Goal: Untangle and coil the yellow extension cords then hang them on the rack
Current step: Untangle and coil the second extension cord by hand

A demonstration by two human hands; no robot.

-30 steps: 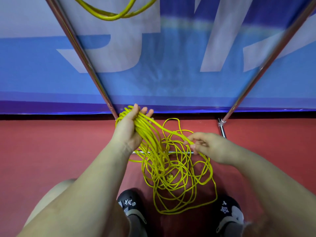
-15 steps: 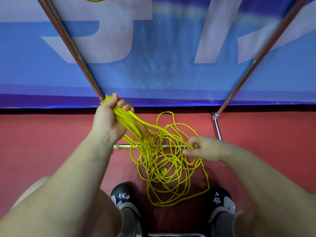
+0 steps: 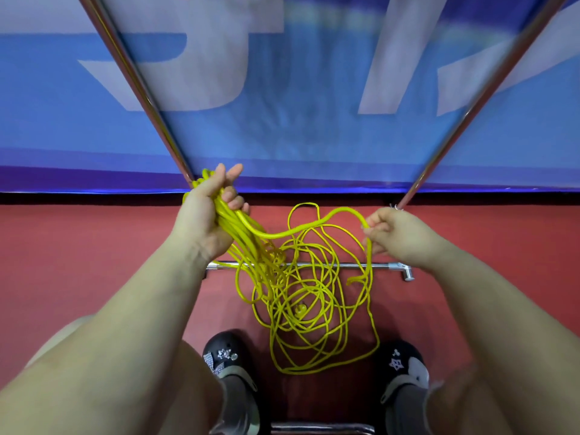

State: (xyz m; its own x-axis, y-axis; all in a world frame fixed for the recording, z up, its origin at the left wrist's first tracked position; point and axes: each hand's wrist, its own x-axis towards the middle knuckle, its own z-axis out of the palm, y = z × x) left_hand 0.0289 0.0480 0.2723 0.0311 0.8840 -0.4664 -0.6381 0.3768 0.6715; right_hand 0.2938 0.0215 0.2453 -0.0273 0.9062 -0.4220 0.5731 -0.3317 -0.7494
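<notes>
My left hand [image 3: 204, 221], fingers clamped on gathered loops of yellow extension cord [image 3: 301, 309]; right hand [image 3: 395, 233] fingers pinch one strand, drawn sideways to free it from tangle on floor [image 3: 78, 262].

We see the yellow extension cord [image 3: 301, 309] as one thin bright-yellow line, still mostly tangled. Bulk of it is a loose mess of overlapping loops on the red floor, lying across the rack [image 3: 329, 265] base bar. One end is gathered into a tight bundle of several strands, raised at upper left. A single strand arcs from that bundle across to the right, off the floor, then drops down into the pile. A small round yellow fitting sits mid-tangle. Rack's two chrome uprights angle outward above.
</notes>
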